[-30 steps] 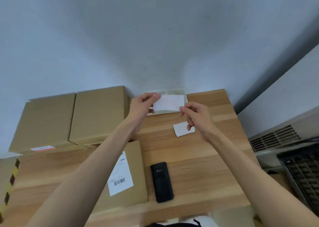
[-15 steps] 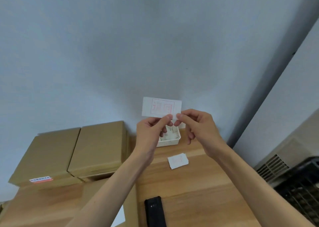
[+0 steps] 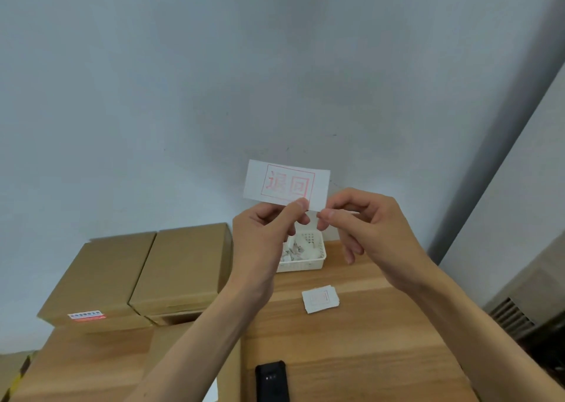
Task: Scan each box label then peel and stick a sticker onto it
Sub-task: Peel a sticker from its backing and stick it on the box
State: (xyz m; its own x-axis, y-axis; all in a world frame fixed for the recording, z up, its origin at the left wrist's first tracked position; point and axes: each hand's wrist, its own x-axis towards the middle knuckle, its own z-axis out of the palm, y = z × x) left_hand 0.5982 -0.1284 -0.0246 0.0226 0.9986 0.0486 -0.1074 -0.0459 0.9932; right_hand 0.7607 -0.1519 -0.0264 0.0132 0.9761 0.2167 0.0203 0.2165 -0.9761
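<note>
Lower left of frame: two closed cardboard boxes [image 3: 137, 276] side by side on the wooden surface [image 3: 367, 340]; contents not visible. Centre: left hand [image 3: 266, 233], fingers pinched on the sticker sheet [image 3: 287, 184] at its lower edge. Sheet held upright before the wall, printed face to camera, long axis horizontal; higher in frame than 0.5 s ago. Behind the hands, a white basket [image 3: 308, 258] holds paper scraps. Right hand [image 3: 363, 227], fingers pinched at the sheet's lower right corner. Below: sticker stack [image 3: 321, 299], black scanner [image 3: 272, 381].
</note>
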